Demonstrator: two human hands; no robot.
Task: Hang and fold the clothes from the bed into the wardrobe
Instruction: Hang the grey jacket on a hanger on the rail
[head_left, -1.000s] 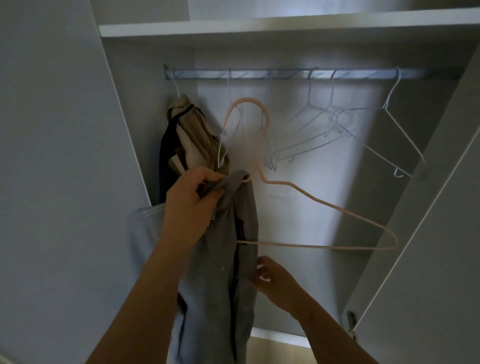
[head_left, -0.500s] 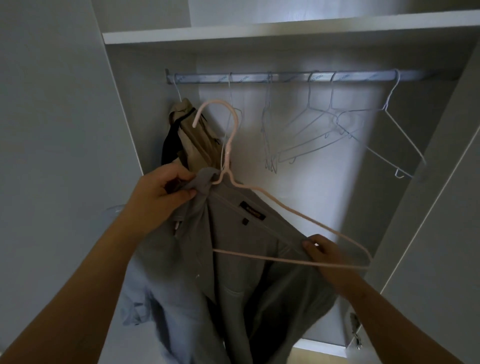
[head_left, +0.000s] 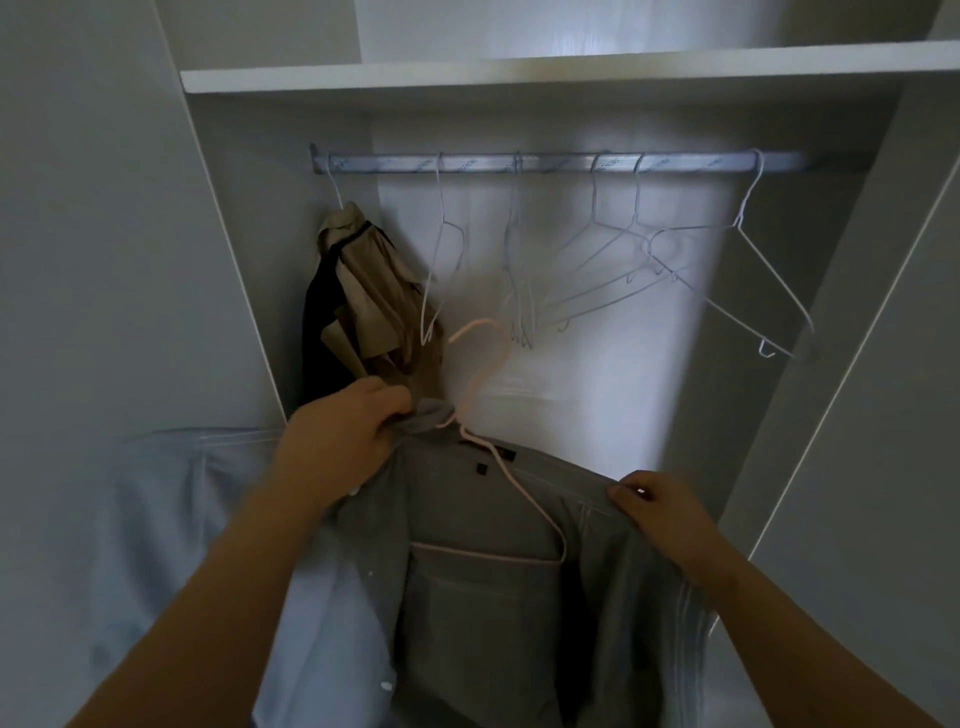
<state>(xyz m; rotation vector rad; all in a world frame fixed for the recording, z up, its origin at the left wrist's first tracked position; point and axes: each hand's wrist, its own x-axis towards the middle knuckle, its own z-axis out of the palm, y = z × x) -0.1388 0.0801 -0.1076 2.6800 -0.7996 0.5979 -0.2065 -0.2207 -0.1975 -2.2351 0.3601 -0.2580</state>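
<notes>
Left hand (head_left: 337, 447): fingers curled, gripping the collar of the grey button-up cotton shirt (head_left: 467, 597). Right hand (head_left: 662, 512): fingertips pinch its shoulder seam. The thin pink wire hanger (head_left: 521, 487) sits inside the shirt, hook free, below the silver metal wardrobe rail (head_left: 561, 163). The rail carries empty white wire hangers (head_left: 613, 260), with a beige hung garment (head_left: 374, 280) at the left end.

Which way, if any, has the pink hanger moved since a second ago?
Yes, downward. The pink hanger had its hook up among the white hangers near the rail; now it sits level with their lower tips, farther from the rail.
</notes>
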